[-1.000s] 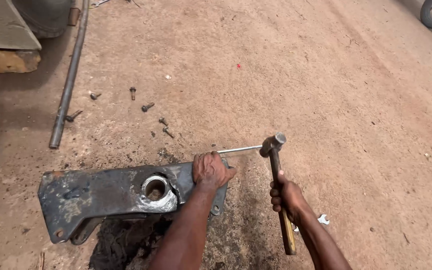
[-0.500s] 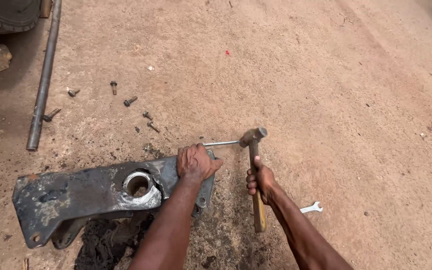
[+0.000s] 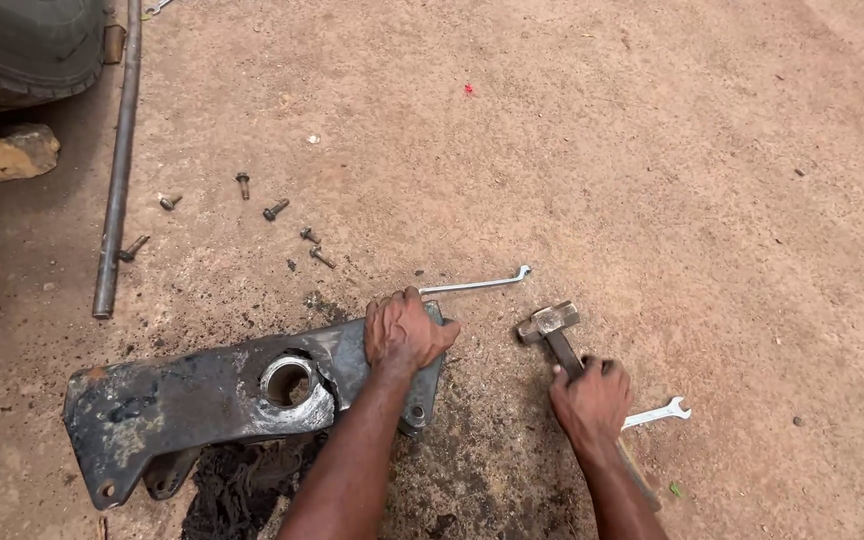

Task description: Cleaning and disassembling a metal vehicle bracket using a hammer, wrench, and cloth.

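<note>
A dark, greasy metal bracket (image 3: 182, 395) with a round hole lies on the dirt ground. My left hand (image 3: 404, 332) grips its right end from above. A hammer (image 3: 550, 325) rests with its steel head on the ground just right of the bracket, and my right hand (image 3: 590, 400) is wrapped around its wooden handle. A thin bent ring spanner (image 3: 477, 285) lies on the dirt just beyond my left hand. A small open-end spanner (image 3: 660, 412) lies right of my right hand.
Several loose bolts (image 3: 274, 210) are scattered beyond the bracket. A long metal pipe (image 3: 117, 160) runs along the left, next to a tyre (image 3: 22, 45) and a stone (image 3: 2, 155). Dark oily debris (image 3: 242, 480) sits under the bracket's near edge.
The hammer has come down from the spanner's end and its head now rests on the ground. My left hand stays on the bracket. The view has shifted, showing more ground on the right.
</note>
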